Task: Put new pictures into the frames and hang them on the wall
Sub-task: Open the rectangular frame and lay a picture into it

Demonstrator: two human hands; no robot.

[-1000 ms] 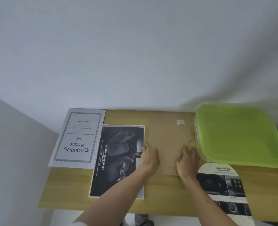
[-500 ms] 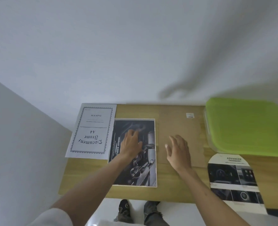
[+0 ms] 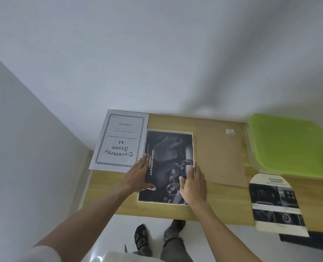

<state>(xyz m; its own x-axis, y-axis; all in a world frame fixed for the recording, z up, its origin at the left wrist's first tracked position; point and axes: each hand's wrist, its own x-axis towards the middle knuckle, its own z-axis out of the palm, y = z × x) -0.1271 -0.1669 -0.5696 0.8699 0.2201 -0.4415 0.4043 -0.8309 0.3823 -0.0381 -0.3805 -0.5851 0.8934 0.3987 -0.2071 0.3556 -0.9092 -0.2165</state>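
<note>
Plain room: wooden table (image 3: 107, 188), white wall (image 3: 156, 53)

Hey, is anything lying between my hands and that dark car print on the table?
Nothing visible. The left hand and right hand already rest on the side edges of the dark rectangular car-interior print, which lies uncovered on the wooden table.

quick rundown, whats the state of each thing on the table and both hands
dark picture: flat, gripped at both side edges
document frame sheet: flat, untouched
brown backing board: flat, untouched
green lid: on its box
second picture: overhanging table edge
left hand: gripping
right hand: gripping
</note>
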